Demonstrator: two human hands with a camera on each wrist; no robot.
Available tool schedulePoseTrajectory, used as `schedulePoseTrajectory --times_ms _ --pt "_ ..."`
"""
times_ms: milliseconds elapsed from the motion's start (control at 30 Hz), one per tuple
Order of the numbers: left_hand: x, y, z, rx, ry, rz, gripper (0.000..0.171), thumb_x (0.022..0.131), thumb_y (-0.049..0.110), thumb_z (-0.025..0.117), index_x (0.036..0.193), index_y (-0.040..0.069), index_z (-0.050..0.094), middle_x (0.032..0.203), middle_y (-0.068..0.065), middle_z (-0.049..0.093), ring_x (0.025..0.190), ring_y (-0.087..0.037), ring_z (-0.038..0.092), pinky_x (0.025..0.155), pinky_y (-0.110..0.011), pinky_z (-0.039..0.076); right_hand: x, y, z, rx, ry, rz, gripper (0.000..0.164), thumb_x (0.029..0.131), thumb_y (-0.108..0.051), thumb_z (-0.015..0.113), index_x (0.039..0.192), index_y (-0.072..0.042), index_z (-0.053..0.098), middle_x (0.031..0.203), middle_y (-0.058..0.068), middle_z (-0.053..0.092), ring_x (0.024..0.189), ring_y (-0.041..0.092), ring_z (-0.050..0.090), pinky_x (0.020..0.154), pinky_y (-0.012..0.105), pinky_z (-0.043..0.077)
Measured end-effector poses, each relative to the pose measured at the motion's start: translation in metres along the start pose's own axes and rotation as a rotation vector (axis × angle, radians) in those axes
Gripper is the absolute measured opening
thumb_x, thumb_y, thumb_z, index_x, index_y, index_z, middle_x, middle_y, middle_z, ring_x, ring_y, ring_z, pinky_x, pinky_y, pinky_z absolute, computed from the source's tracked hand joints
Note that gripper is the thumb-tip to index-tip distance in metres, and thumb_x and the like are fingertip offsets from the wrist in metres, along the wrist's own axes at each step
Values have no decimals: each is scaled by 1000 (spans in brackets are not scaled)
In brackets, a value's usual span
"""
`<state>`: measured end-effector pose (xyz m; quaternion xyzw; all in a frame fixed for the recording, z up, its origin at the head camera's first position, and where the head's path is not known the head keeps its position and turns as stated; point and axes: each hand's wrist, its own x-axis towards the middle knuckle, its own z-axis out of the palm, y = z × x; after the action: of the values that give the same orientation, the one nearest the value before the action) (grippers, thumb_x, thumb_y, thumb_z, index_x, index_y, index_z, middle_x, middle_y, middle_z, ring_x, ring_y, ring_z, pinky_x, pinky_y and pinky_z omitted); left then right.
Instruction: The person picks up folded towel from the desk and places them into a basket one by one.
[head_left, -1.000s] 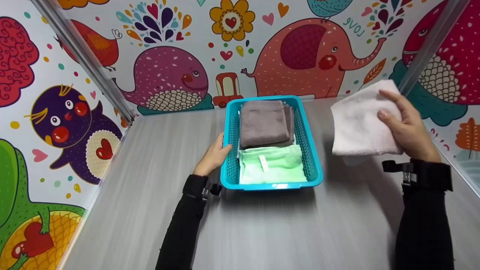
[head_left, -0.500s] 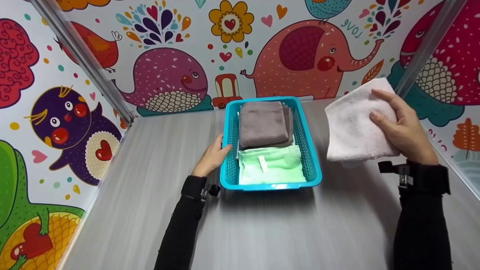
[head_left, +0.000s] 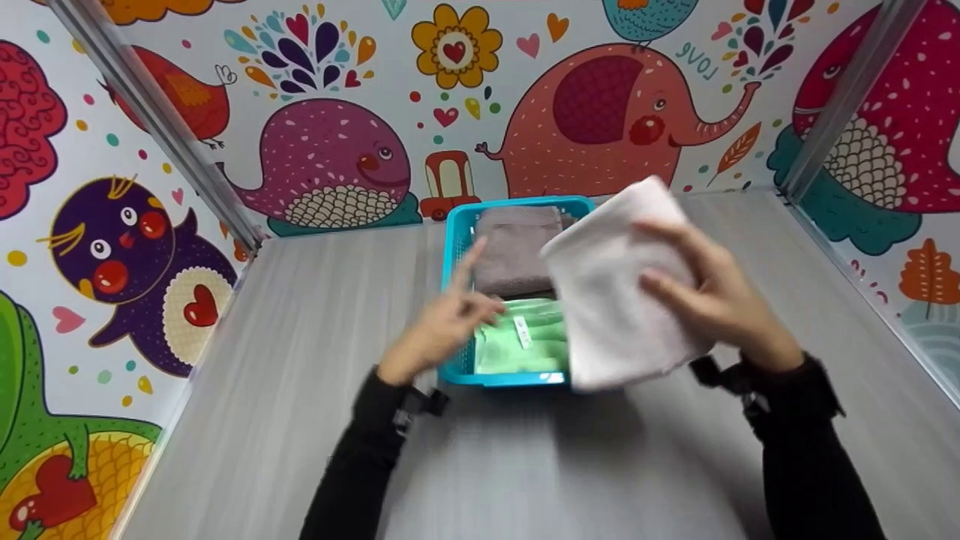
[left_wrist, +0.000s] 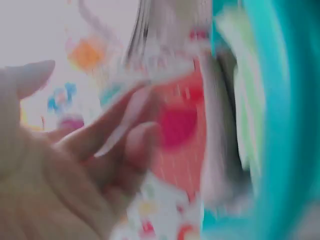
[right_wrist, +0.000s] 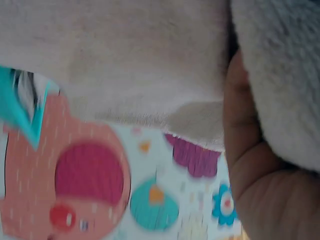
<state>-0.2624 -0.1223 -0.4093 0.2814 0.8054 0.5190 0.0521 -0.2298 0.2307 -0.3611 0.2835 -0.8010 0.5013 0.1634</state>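
Observation:
A folded pale pink towel (head_left: 619,300) is held by my right hand (head_left: 712,289), thumb on the near face and fingers behind or along its edge. It hangs over the right side of the turquoise basket (head_left: 457,225) and hides that side. Inside the basket lie a folded grey-brown towel (head_left: 514,251) at the back and a light green towel (head_left: 517,349) with a white tag at the front. My left hand (head_left: 442,322) is raised over the basket's left edge, fingers spread and holding nothing. The left wrist view, blurred, shows its loose fingers beside the basket wall (left_wrist: 280,125).
The basket stands on a grey wood-grain table (head_left: 300,360). Behind it rises a wall panel (head_left: 600,161) printed with cartoon animals. A side panel (head_left: 135,262) closes off the left, and metal posts (head_left: 161,120) mark the corners.
My right hand has carried the pink towel left, from beside the basket to over its right side. The left hand has let go of the basket's rim and moved inward over it.

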Motion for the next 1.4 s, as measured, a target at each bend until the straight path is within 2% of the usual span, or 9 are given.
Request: schedulePoseTrajectory --times_ms 133,267,433,600,733,867,1067,1300,1400 --pt "2 16 36 -65 -105 24 114 90 86 40 161 29 -29 167 -23 29 142 -33 50 114 -56 43 -7 -16 22 47 -86 -86 62 89 10 72 147 -7 55 116 6 63 85 15 65 67 25 56" --pt "1 21 57 -227 -42 80 126 83 86 56 161 33 -28 173 -8 -10 155 -28 24 121 -56 32 -9 -24 35 102 -107 -97 58 90 10 71 144 -3 56 124 6 63 95 17 63 73 26 56" --pt "-1 24 61 -347 37 176 108 95 38 74 164 43 -9 168 -10 10 136 -26 43 104 -43 52 -4 -18 40 131 -52 -93 51 91 11 68 140 -3 57 128 5 60 100 18 62 75 24 55" --pt "1 21 46 -222 97 296 52 101 7 62 151 17 51 148 -15 53 125 -24 55 99 -38 52 3 -2 44 57 -89 -13 54 94 -2 74 144 -14 58 126 9 63 93 20 64 70 26 57" --pt "4 13 30 -59 80 168 36 99 5 60 133 14 71 137 -9 64 122 -21 52 99 -39 49 8 14 47 6 -229 113 67 91 -12 80 152 -17 52 142 16 58 93 27 68 69 31 62" --pt "7 0 23 59 24 26 48 93 6 57 139 17 68 142 -14 58 120 -25 50 97 -40 49 11 34 54 -36 -349 190 73 91 -14 80 156 -13 48 158 18 46 116 35 63 84 44 62" --pt "12 -15 23 204 -38 -50 53 90 8 56 143 13 64 147 -20 55 126 -30 52 106 -47 44 15 61 67 -56 -401 200 71 91 -12 80 155 -8 48 159 17 46 134 36 51 101 55 54" --pt "10 -22 22 340 -218 -108 53 90 13 56 144 14 59 143 -7 61 113 -24 55 98 -39 45 13 73 77 -147 -481 165 64 90 -11 81 149 -3 55 149 18 57 117 31 57 92 42 57" --pt "12 -23 22 384 -246 -152 54 88 13 58 142 18 59 118 -3 65 99 -22 54 83 -34 42 12 72 81 -218 -501 142 62 89 -12 82 146 -4 58 129 18 68 94 25 58 78 33 50"
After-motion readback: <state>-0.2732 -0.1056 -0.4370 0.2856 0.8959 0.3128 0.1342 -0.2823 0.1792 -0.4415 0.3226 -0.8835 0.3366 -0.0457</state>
